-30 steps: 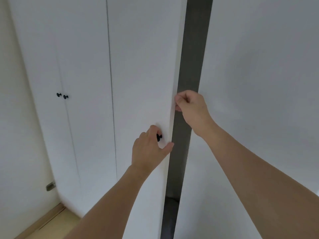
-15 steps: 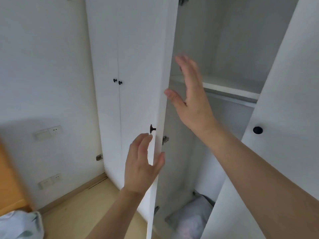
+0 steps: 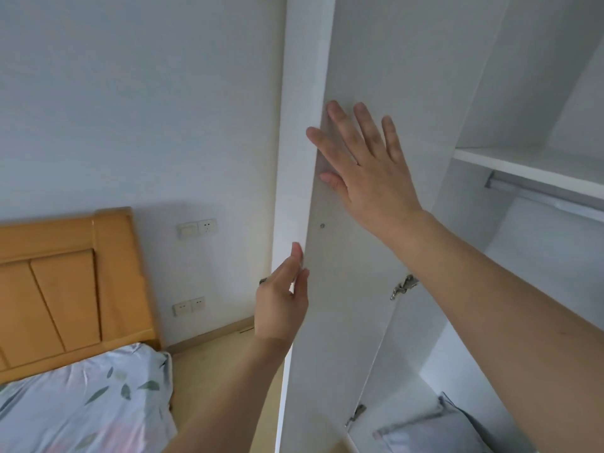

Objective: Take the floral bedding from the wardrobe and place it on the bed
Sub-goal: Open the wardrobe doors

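The white wardrobe door [image 3: 353, 60] stands swung wide open to the left. My right hand [image 3: 362, 165] lies flat on the door's inner face, fingers spread. My left hand [image 3: 282, 302] is lower, at the door's outer edge, fingers loosely apart and holding nothing. Inside the wardrobe, at the bottom right, lies folded pale bedding [image 3: 431, 429] with a faint pattern, partly hidden by my right forearm. The bed [image 3: 81, 403] with a leaf-print sheet sits at the lower left.
A wooden headboard [image 3: 65, 282] stands against the wall at left. Wall sockets [image 3: 196, 228] sit between bed and wardrobe. Inside the wardrobe are a white shelf [image 3: 523, 165] and a hanging rail [image 3: 536, 191]. Light wooden floor [image 3: 225, 364] runs between bed and door.
The door has swung from nearly shut to wide open. My left hand let go of the knob; my right hand went from gripping the edge to pressing flat. The view turned left, revealing the bed.
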Tool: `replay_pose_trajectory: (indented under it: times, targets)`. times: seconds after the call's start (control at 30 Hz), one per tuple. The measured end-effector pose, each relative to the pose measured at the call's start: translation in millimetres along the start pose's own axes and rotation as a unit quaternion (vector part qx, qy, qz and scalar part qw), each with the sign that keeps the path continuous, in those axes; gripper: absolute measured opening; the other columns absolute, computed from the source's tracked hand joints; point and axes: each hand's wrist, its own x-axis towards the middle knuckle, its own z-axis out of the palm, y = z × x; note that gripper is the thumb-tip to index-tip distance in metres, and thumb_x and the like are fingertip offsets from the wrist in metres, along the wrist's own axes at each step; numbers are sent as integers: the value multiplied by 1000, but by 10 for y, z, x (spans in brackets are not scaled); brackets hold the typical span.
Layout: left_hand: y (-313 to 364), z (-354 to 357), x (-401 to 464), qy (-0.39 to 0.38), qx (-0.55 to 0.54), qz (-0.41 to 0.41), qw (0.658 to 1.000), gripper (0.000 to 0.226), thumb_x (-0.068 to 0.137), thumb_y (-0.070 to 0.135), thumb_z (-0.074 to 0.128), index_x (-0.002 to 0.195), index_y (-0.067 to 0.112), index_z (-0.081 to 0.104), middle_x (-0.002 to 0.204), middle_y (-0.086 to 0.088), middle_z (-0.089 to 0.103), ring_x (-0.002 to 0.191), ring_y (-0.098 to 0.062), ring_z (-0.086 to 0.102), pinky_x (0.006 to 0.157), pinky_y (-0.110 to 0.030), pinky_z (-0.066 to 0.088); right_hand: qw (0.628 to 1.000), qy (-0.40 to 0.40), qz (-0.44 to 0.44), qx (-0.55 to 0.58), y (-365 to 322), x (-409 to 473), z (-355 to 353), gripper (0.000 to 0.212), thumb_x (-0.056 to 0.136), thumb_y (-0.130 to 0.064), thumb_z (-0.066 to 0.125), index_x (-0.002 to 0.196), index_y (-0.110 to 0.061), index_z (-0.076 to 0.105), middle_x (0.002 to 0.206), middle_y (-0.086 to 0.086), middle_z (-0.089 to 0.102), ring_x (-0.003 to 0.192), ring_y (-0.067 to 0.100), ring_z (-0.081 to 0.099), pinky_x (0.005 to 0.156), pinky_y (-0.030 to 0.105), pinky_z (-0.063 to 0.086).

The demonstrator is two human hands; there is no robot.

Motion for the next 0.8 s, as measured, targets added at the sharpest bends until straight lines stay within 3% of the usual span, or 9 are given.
replay_pose_trajectory:
  times: [0.07, 0.13, 0.23, 0.33, 0.4, 0.47, 0.53, 0.6, 0.8]
  targets:
    - [-120, 11, 124, 5, -20, -32, 999, 47, 92, 4, 61, 136, 18, 55, 93, 13, 70, 78, -3, 59, 78, -5, 42, 1000, -3, 5, 4, -72, 117, 131, 57, 100, -38, 40, 152, -32, 17, 160, 5, 17, 147, 33, 18, 117, 55, 17]
    - [-223, 19, 230, 4, -22, -51, 998, 46, 93, 6, 61, 136, 20, 55, 100, 31, 64, 86, -3, 64, 82, -4, 42, 1000, -7, 10, 17, -133, 214, 241, 57, 100, -35, 40, 152, -32, 16, 161, 5, 16, 147, 33, 18, 118, 55, 16]
    - [-335, 48, 345, 6, -19, -72, 997, 46, 94, 7, 60, 137, 23, 55, 109, 38, 57, 90, 8, 62, 85, -2, 41, 999, -9, 12, 34, -184, 327, 344, 56, 100, -32, 40, 151, -31, 19, 161, 6, 15, 146, 34, 19, 119, 53, 16]
    - [-388, 68, 405, 10, -16, -86, 996, 47, 94, 8, 59, 137, 25, 54, 109, 31, 60, 89, 16, 58, 82, 0, 40, 999, -14, 10, 37, -199, 389, 387, 57, 98, -32, 43, 151, -30, 20, 161, 6, 15, 146, 35, 20, 119, 52, 15]
    - [-366, 53, 410, 4, -9, -91, 996, 46, 95, 10, 57, 139, 25, 52, 107, 28, 61, 91, 12, 59, 82, 1, 39, 999, -23, 1, 37, -192, 404, 377, 60, 97, -34, 45, 151, -30, 19, 161, 6, 14, 146, 35, 21, 119, 51, 16]
    - [-279, 30, 355, -4, 10, -88, 996, 45, 98, 12, 52, 142, 23, 48, 119, 25, 57, 108, 5, 57, 88, 5, 32, 999, -39, -7, 33, -143, 373, 316, 62, 98, -38, 43, 152, -28, 15, 161, 6, 12, 146, 33, 19, 119, 50, 15]
    - [-128, 52, 216, -3, 38, -57, 998, 46, 101, 16, 47, 146, 19, 41, 143, 16, 44, 132, 1, 40, 99, 6, 18, 998, -47, 3, 31, -18, 282, 205, 60, 100, -38, 38, 153, -23, 14, 162, 5, 11, 148, 30, 16, 120, 48, 13]
    - [91, 157, 18, -14, 36, -14, 999, 48, 102, 22, 43, 149, 15, 35, 154, 9, 29, 140, 4, 22, 105, 3, 11, 998, -47, 33, 18, 204, 129, 52, 58, 101, -36, 32, 153, -17, 14, 162, 5, 9, 148, 29, 13, 121, 47, 10]
    - [727, 812, -333, -116, -30, 43, 992, 54, 102, 34, 34, 150, 11, 31, 158, 6, 22, 145, -8, 23, 113, -11, 17, 985, -75, 125, -93, 1203, -593, -559, 60, 99, -32, 34, 152, -8, 17, 161, 8, 10, 148, 28, 13, 120, 48, 8]
